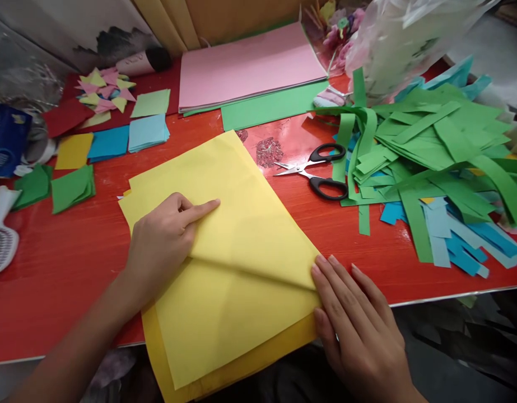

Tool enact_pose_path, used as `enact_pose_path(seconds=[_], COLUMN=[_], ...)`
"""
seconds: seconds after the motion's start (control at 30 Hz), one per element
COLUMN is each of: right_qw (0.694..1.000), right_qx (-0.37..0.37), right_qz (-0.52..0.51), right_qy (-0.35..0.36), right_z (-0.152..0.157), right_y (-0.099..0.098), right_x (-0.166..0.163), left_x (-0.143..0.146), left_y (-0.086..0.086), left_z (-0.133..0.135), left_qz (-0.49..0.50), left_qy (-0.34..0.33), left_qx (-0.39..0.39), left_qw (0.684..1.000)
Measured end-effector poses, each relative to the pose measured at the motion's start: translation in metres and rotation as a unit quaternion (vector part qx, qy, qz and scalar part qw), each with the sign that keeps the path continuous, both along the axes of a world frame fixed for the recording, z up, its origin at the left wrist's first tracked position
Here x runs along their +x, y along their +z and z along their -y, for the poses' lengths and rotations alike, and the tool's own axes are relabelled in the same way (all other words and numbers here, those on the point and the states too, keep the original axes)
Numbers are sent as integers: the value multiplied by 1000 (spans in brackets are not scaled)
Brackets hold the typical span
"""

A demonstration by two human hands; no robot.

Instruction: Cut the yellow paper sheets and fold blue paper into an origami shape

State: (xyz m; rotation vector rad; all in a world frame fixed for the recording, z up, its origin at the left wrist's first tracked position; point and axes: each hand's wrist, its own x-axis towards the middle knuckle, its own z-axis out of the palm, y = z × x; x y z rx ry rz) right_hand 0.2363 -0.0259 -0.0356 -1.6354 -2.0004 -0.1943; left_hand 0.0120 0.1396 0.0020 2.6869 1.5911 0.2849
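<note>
A large sheet of pale yellow paper (241, 313) lies folded over diagonally in front of me, on top of deeper yellow paper (266, 358) that hangs past the table's front edge. My left hand (166, 238) presses on the folded flap, one finger stretched out to the right and the rest curled at the flap's lower edge. At the right corner of the fold, my right hand (359, 319) lies with straight fingers, their tips touching the paper. Black-handled scissors (302, 168) rest parted on the table beyond the sheet.
Green paper strips (430, 134) and blue scraps (464, 240) pile up at the right. Pink sheets (250, 67) lie at the back. Small blue squares (109, 143), green squares (73, 187) and a folded paper star (105, 89) occupy the left of the red table (73, 280).
</note>
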Motion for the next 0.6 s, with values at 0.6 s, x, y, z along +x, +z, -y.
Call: enact_pose_path(seconds=[0.6], right_qw=[999], right_qx=[8], right_qz=[38], right_qy=[-1], right_z=[0], right_y=[-1], right_x=[-1], left_x=[46], left_y=[-11], left_z=[40], left_qz=[-10], left_qy=[-363], left_qx=[36], left_qw=[931])
